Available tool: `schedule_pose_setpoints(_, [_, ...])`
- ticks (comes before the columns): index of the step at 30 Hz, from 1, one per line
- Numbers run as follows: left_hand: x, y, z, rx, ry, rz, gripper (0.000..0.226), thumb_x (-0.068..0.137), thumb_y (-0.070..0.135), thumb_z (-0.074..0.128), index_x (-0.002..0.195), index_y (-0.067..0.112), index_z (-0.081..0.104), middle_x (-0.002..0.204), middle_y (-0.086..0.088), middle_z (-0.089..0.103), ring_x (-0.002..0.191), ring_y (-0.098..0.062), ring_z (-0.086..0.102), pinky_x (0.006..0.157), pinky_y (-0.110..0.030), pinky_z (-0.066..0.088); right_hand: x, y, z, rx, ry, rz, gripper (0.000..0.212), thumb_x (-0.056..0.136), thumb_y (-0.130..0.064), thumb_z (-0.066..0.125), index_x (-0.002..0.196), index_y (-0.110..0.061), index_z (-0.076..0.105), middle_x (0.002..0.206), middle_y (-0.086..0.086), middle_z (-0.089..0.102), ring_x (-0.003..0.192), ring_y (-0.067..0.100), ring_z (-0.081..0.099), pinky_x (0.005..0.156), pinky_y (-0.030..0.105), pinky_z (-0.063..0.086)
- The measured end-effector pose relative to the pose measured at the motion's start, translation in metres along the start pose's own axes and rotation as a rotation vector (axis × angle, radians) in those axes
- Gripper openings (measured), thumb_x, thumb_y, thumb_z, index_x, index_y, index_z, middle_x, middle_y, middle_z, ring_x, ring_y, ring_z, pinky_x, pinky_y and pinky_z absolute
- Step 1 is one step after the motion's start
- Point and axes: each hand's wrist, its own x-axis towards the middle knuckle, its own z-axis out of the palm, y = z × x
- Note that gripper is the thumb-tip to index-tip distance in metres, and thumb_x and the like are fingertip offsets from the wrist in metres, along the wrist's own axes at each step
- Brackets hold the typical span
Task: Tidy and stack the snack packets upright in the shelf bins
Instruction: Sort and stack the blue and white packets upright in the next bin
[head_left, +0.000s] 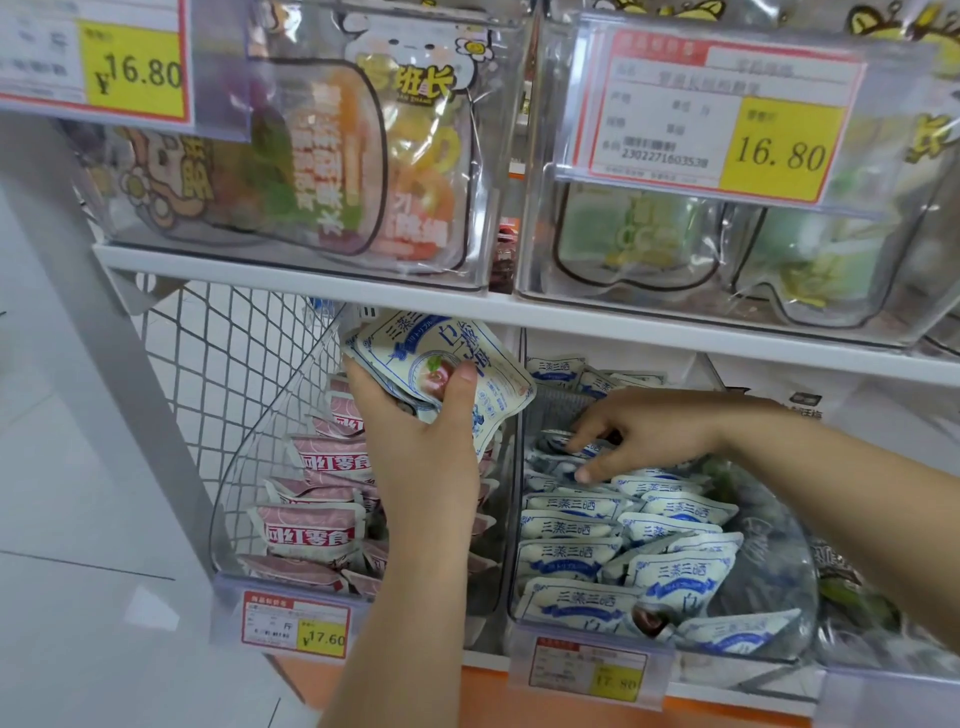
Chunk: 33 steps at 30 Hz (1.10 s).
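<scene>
A bunch of blue-and-white packets (441, 358) is gripped in the left hand (421, 441), raised above the pink packets (311, 525) in their bin. Just beside it, the right hand (649, 431) reaches into the clear bin (519, 597), thumb and fingers pinching a single packet (558, 444) among others of its kind, below the white shelf (571, 322).

Snack packets (571, 551) glossy plastic film; bins (514, 519) clear smooth plastic; side mesh (223, 364) white wire.
</scene>
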Motion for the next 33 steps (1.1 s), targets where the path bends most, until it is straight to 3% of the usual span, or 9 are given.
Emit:
schedule_pose_setpoints(4, [-0.001,0.0,0.0,0.031,0.008,0.007,0.077,0.08,0.029,0.07,0.144,0.028,0.026,0.138,0.007,0.049,0.123,-0.012,0.051,0.106,-0.043,0.04,0.008,-0.003,0.007,-0.142,0.092,-0.013,0.025,0.091,-0.035,0.054,0.106,-0.021,0.068,0.108,-0.005,0.066,0.095,0.016,0.06,0.086,0.033,0.048])
schedule_pose_setpoints(8, [-0.003,0.001,0.001,0.034,0.004,0.01,0.076,0.081,0.027,0.069,0.144,0.028,0.026,0.134,0.009,0.052,0.12,-0.011,0.053,0.106,-0.042,0.041,0.018,-0.01,0.015,-0.41,0.145,0.058,0.025,0.094,-0.03,0.049,0.091,-0.01,0.063,0.089,0.004,0.065,0.081,0.024,0.061,0.07,0.032,0.051])
schedule_pose_setpoints(12, [-0.002,-0.001,0.001,0.047,0.007,0.006,0.081,0.074,0.039,0.068,0.143,0.031,0.027,0.136,0.009,0.051,0.123,-0.012,0.051,0.106,-0.044,0.039,0.023,-0.018,0.005,-0.357,0.248,0.085,0.028,0.096,-0.032,0.048,0.076,-0.013,0.052,0.068,-0.004,0.048,0.07,0.019,0.053,0.063,0.026,0.038])
schedule_pose_setpoints(17, [0.001,0.0,0.0,0.03,0.011,0.006,0.078,0.081,0.026,0.069,0.144,0.029,0.025,0.136,0.008,0.051,0.122,-0.011,0.052,0.107,-0.042,0.039,0.026,-0.02,0.004,-0.161,0.229,0.035,0.029,0.095,-0.033,0.049,0.072,-0.016,0.052,0.069,-0.002,0.052,0.061,0.012,0.048,0.055,0.023,0.03])
schedule_pose_setpoints(19, [0.001,0.001,0.0,0.027,0.014,0.008,0.076,0.082,0.023,0.069,0.144,0.027,0.025,0.133,0.008,0.053,0.119,-0.01,0.054,0.105,-0.041,0.041,0.025,-0.022,0.01,-0.176,0.194,-0.01,0.025,0.096,-0.031,0.048,0.092,-0.012,0.063,0.081,0.001,0.06,0.069,0.013,0.051,0.064,0.021,0.029])
schedule_pose_setpoints(23, [0.0,0.0,0.0,0.024,0.018,-0.004,0.077,0.082,0.025,0.069,0.145,0.026,0.024,0.135,0.008,0.052,0.121,-0.01,0.052,0.106,-0.042,0.04,0.014,-0.02,0.013,0.0,0.164,-0.097,0.047,0.096,-0.044,0.041,0.096,-0.002,0.062,0.084,0.014,0.063,0.066,0.023,0.05,0.061,0.029,0.033])
schedule_pose_setpoints(27, [0.002,-0.001,0.0,0.011,0.015,0.008,0.077,0.08,0.026,0.07,0.144,0.026,0.026,0.135,0.006,0.052,0.121,-0.013,0.053,0.105,-0.044,0.041,-0.001,-0.016,0.005,0.271,0.498,-0.025,0.02,0.094,-0.034,0.05,0.102,-0.022,0.065,0.099,-0.004,0.066,0.086,0.015,0.062,0.076,0.028,0.048])
schedule_pose_setpoints(29, [0.0,-0.001,0.001,0.038,0.018,0.018,0.077,0.08,0.027,0.07,0.144,0.028,0.027,0.134,0.009,0.052,0.121,-0.01,0.052,0.106,-0.043,0.04,0.002,-0.014,0.002,0.172,0.606,0.054,0.021,0.092,-0.033,0.055,0.111,-0.027,0.062,0.107,-0.008,0.061,0.098,0.012,0.058,0.08,0.024,0.043])
schedule_pose_setpoints(33, [-0.002,-0.004,0.002,0.052,0.018,0.012,0.078,0.078,0.033,0.07,0.143,0.031,0.026,0.136,0.011,0.05,0.124,-0.011,0.05,0.107,-0.044,0.038,0.03,-0.012,0.005,-0.065,0.46,0.21,0.033,0.089,-0.039,0.056,0.118,-0.023,0.057,0.12,0.0,0.058,0.105,0.021,0.054,0.082,0.03,0.042])
